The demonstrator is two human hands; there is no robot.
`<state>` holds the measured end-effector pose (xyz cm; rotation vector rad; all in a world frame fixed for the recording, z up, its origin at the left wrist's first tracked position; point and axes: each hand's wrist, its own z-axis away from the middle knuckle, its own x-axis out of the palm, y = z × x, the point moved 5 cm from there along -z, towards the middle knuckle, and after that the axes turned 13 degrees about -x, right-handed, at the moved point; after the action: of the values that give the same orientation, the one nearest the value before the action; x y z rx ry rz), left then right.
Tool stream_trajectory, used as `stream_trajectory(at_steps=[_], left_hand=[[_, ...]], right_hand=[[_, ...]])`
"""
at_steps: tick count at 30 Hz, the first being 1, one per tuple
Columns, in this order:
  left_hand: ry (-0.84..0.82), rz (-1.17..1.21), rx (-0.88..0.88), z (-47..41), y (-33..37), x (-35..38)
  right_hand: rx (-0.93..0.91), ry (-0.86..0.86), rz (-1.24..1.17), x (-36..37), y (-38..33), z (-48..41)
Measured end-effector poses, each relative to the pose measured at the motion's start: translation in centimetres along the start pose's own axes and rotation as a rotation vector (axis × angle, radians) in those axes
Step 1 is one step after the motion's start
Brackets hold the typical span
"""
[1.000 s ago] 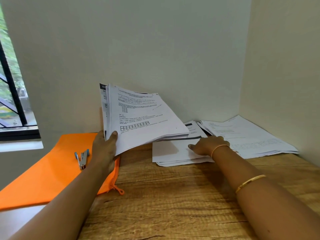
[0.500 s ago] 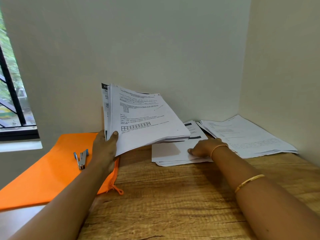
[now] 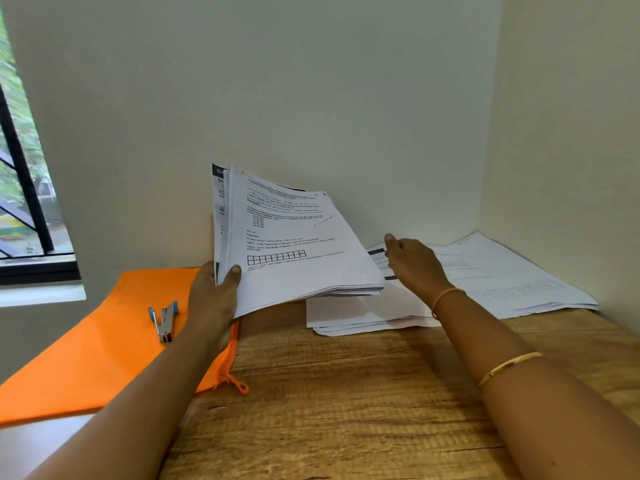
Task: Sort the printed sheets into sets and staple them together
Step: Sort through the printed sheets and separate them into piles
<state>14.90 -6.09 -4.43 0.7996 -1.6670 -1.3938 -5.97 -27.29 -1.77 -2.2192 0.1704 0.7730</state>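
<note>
Corner desk [image 3: 346,393], wood top. Your left hand [image 3: 214,299] pinches the stack [image 3: 294,251] by its near corner, tilted up, probably for reading. Your right hand [image 3: 415,265] hovers loosely curled, empty, above a pile [image 3: 353,317]. Stapler [image 3: 165,318] waits on the folder [image 3: 86,358].

top held sheet [image 3: 294,237], "Explanation", "Case 1"

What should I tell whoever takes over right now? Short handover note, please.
Left hand grips the thick stack of printed sheets by its near corner, raised off the table.
Right hand hovers open over the middle pile, holding nothing.
A second pile lies in the corner. The stapler lies on the orange pouch.
Done: two piles laid out.
Left: sort the held stack, staple the sets; no staples can be made out.
</note>
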Motion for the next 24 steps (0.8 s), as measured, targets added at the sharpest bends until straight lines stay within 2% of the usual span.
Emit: stream_trajectory(at_steps=[3,5,7,11,24], left_hand=[[-0.005,-0.067,0.046,0.3,0.2,0.2],[-0.010,-0.116,0.089,0.6,0.3,0.4],[-0.015,-0.141,0.125,1.0,0.5,0.5],[-0.039,-0.139,0.151,1.4,0.7,0.7],[-0.051,-0.045,0.086,1.0,0.4,0.7]], right_hand=[[0.230,-0.211,-0.519,1.7,-0.5,1.1],[0.268,-0.362,-0.651,3.4,-0.3,1.6],[0.286,-0.379,-0.662,4.3,0.0,1.6],[0.293,-0.303,-0.614,3.9,0.3,1.1],[0.374,-0.193,-0.666,2.8,0.5,1.0]])
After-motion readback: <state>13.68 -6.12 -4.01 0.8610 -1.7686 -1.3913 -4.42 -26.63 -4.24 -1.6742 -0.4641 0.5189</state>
